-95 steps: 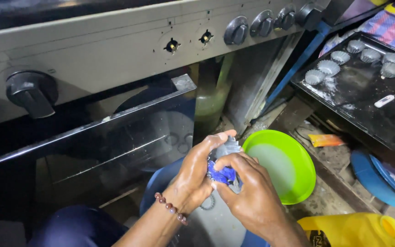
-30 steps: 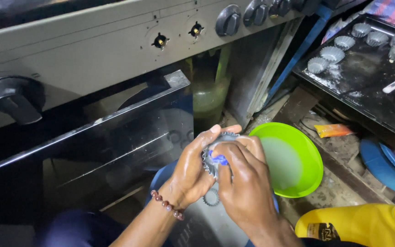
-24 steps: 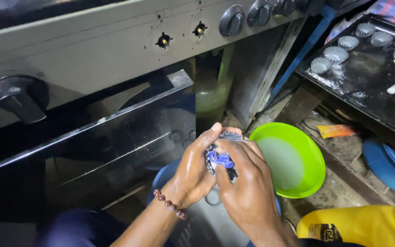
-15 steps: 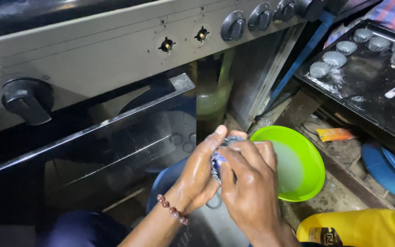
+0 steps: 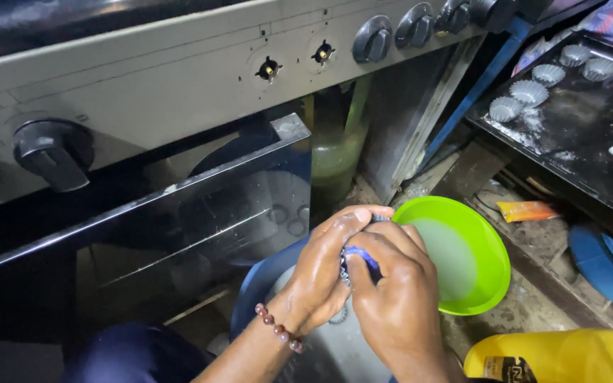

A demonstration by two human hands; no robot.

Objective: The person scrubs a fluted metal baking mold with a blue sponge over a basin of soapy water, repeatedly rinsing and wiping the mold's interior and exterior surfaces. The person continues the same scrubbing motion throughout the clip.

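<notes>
My left hand (image 5: 324, 273) and right hand (image 5: 391, 298) clasp a small blue scrubber (image 5: 358, 257) between them, green bowl (image 5: 487, 284) just beyond my right.

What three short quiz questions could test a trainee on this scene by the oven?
1. True or false: both hands are closed around one small blue thing.
2. Which wrist wears the bead bracelet? A) left B) right
3. Fill in: the green bowl lies to the ____ of the hands.

Key:
1. True. The left hand and right hand wrap it together.
2. A
3. right
</notes>
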